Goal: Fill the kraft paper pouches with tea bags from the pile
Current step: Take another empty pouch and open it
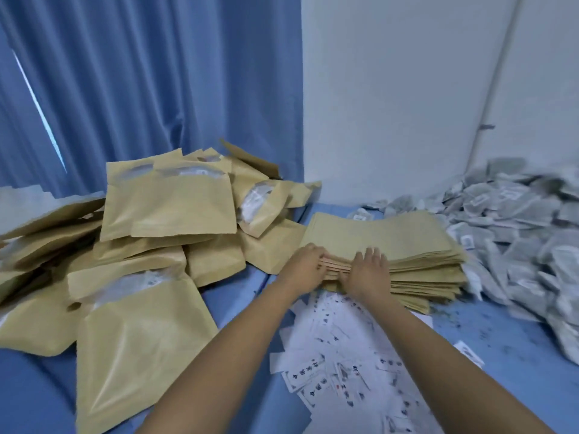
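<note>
As left hand (305, 261) grips the pouch stack (394, 238) edge, right hand (369, 272) pressing flat on top, printed slips (341, 349) blurred, unreadable.

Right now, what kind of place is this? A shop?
Probably a small packing corner, not a shop: a stack of flat kraft pouches, a big pile of tea bags against the wall, and filled pouches heaped beside a blue curtain.
</note>
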Tool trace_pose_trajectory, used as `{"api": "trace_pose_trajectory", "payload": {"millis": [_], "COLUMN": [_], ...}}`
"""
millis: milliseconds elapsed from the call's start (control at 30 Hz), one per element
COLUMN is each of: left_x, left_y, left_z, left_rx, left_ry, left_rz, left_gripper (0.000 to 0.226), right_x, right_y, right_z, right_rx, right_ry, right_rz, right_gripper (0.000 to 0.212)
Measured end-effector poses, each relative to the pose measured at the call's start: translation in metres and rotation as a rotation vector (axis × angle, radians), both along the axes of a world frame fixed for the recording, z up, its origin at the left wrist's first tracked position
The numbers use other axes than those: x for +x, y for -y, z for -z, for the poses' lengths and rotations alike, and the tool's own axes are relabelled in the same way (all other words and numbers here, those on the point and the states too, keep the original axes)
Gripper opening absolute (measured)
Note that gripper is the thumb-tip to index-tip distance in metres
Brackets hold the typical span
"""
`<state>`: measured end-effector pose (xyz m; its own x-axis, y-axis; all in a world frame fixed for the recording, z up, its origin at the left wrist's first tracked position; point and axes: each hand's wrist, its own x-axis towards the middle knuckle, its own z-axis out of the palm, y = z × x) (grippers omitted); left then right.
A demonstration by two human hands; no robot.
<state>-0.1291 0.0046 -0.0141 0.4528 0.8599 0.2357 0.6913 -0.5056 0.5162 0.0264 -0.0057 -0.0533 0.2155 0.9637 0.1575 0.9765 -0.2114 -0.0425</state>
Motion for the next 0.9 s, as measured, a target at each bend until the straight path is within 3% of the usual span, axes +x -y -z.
{"api": "trace_pose_trajectory", "payload": {"millis": [100,167,233,333,400,467,567,600,700,767,867,900], "left_x": [0.051,0.075,0.089,0.093,0.085,0.078,0.07,0.071,0.081,0.085,0.087,0.089], "left_y": [0.012,0.021,0.028,0.041,0.05,0.055,0.054,0.056,0.064,0.071,0.079,0.081], "left_z": [0.016,0.028,0.041,0.053,0.059,0.07,0.075,0.073,0.067,0.068,0.062,0.057], "left_rx": [0.199,0.298,0.351,0.426,0.55,0.656,0.492,0.403,0.191,0.159,0.083,0.061], "left_ry": [-0.294,-0.471,-0.582,-0.597,-0.588,-0.535,-0.64,-0.621,-0.541,-0.554,-0.405,-0.298], "left_rz": [0.098,0.088,0.059,0.079,0.159,0.215,0.174,0.167,0.215,0.233,0.211,0.195], "left_gripper": [0.045,0.055,0.054,0.032,0.018,0.021,0.046,0.056,0.069,0.07,0.069,0.068], "right_x": [0.033,0.049,0.06,0.078,0.1,0.124,0.143,0.144,0.143,0.143,0.142,0.141], "right_y": [0.024,0.039,0.054,0.085,0.108,0.123,0.127,0.126,0.12,0.117,0.118,0.12], "right_z": [0.005,0.004,0.002,-0.001,-0.005,-0.01,-0.015,-0.016,-0.012,-0.009,-0.014,-0.015], "right_rx": [0.074,0.153,0.209,0.293,0.498,0.582,0.492,0.456,0.349,0.319,0.324,0.313], "right_ry": [0.085,0.072,-0.061,-0.309,-0.444,-0.634,-1.216,-1.304,-1.246,-1.163,-1.342,-1.445], "right_rz": [-0.066,-0.084,-0.113,-0.144,0.003,0.197,0.314,0.311,0.308,0.329,0.313,0.301], "right_gripper": [0.026,0.024,0.026,0.022,0.023,0.025,0.028,0.033,0.045,0.038,0.006,0.006]}}
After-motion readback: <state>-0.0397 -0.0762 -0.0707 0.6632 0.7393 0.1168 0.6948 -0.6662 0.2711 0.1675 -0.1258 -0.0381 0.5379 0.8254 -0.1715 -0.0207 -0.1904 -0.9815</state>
